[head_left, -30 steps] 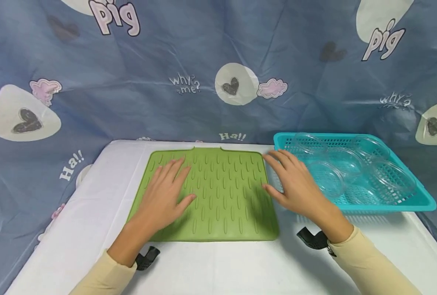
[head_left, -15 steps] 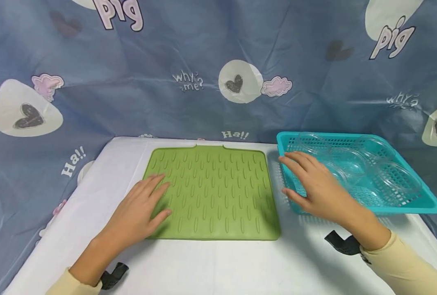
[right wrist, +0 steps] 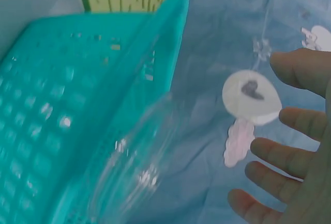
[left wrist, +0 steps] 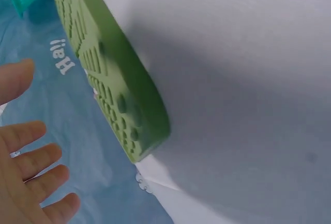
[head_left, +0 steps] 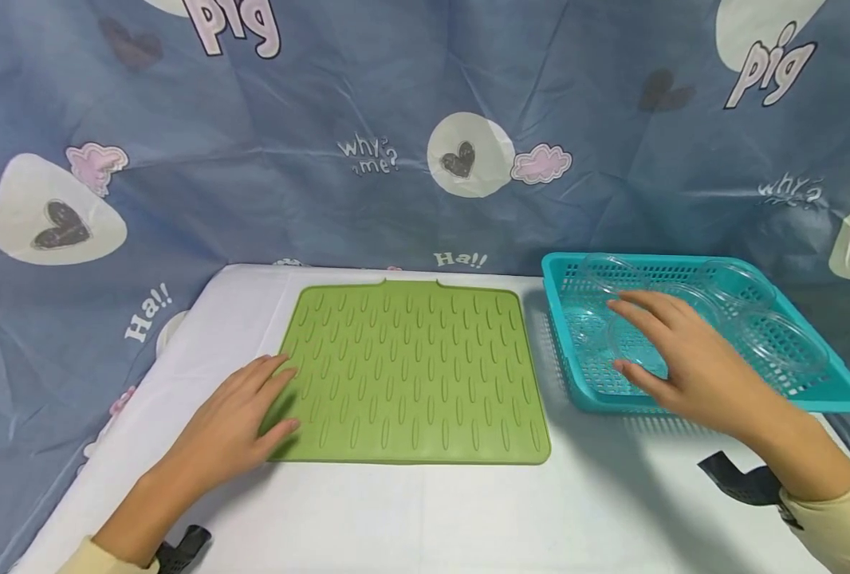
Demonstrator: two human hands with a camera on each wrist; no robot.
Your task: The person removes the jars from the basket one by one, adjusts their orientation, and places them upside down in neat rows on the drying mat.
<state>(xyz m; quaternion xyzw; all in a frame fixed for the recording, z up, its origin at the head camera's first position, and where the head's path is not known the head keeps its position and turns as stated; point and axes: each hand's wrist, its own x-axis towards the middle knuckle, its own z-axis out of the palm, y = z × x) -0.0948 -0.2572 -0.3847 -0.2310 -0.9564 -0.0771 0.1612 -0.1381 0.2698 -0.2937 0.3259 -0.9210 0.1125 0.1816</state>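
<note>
Near the lower left corner of a green ridged mat (head_left: 418,367), my left hand (head_left: 227,418) hovers with relaxed, spread fingers and holds nothing. In the left wrist view the left hand (left wrist: 31,177) is apart from the mat (left wrist: 114,79). Over the turquoise basket (head_left: 712,405) reaches my right hand (head_left: 690,363), its fingers loosely extended and holding nothing. Several clear round dishes lie in the basket, among them a clear dish (head_left: 784,341) at its right side. In the right wrist view a clear dish (right wrist: 139,167) shows beside the basket wall (right wrist: 103,125), apart from the right hand (right wrist: 289,167).
A white cloth (head_left: 468,510) covers the table under the mat and basket. Behind it hangs a blue printed curtain (head_left: 310,215). The basket's raised rim stands at the right, close to the mat's right edge.
My left hand has drawn back left from over the mat toward its lower left corner. My right hand has moved right, from the mat's edge to over the basket.
</note>
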